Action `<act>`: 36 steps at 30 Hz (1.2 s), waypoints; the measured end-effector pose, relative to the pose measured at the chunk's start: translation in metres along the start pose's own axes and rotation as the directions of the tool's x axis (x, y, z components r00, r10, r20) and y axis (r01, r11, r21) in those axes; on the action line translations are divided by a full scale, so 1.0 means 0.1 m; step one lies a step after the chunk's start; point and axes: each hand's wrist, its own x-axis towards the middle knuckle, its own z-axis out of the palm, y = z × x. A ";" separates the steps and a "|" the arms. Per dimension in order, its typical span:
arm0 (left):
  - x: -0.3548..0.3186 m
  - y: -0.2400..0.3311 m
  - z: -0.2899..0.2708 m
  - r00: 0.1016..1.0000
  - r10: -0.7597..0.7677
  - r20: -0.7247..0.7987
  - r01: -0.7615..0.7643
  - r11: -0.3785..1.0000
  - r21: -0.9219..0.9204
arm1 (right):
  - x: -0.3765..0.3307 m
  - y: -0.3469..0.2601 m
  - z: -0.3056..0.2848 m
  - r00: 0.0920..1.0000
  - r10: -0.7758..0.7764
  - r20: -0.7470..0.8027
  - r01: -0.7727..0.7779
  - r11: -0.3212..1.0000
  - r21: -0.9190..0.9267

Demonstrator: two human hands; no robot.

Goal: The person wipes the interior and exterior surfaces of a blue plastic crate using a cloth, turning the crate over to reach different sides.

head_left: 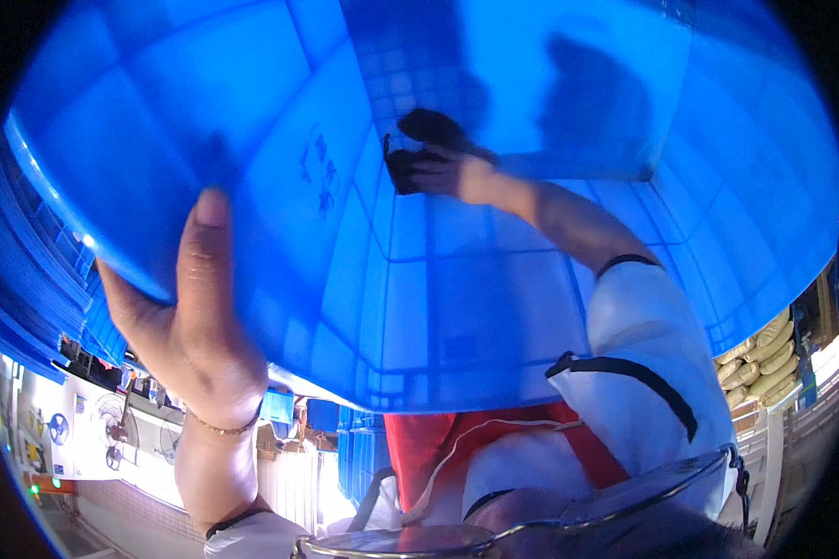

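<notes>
A large blue plastic crate [447, 307] fills most of the view, its open inside toward me. My left hand [205, 326] grips the crate's rim at the left, thumb laid along the inner wall and the other fingers wrapped outside, mostly hidden. My right arm reaches deep into the crate. There my right hand [457, 175] presses a dark, crumpled, cloth-like piece [429, 126] into the corner where the walls and bottom meet. Shadow blurs its edges, so its exact kind is unclear.
Stacked blue crates [19, 252] stand at the left beyond the rim. Standing fans [116, 424] show at the lower left. Filled pale sacks [760, 363] are piled at the right beside a light post [772, 466]. A red apron [438, 456] hangs close below the crate.
</notes>
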 end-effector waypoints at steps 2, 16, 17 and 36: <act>-0.02 -0.06 -0.04 1.000 0.021 0.000 -0.021 0.999 -0.045 | -0.45 0.20 -0.40 0.938 -0.060 0.342 -0.010 0.980 0.200; -0.03 -0.11 -0.02 0.998 0.053 -0.021 -0.053 0.999 0.010 | -1.22 0.55 -0.30 0.987 -0.154 -0.036 0.158 0.944 0.291; -0.04 -0.12 -0.04 0.998 0.058 -0.019 -0.058 0.998 0.012 | -0.92 0.46 -0.08 0.974 -0.210 -0.079 0.220 0.963 0.157; -0.17 -0.90 -0.87 0.984 0.172 -0.044 -0.166 0.979 0.122 | -2.33 0.67 -1.08 0.432 0.890 -0.144 -0.894 0.402 -0.199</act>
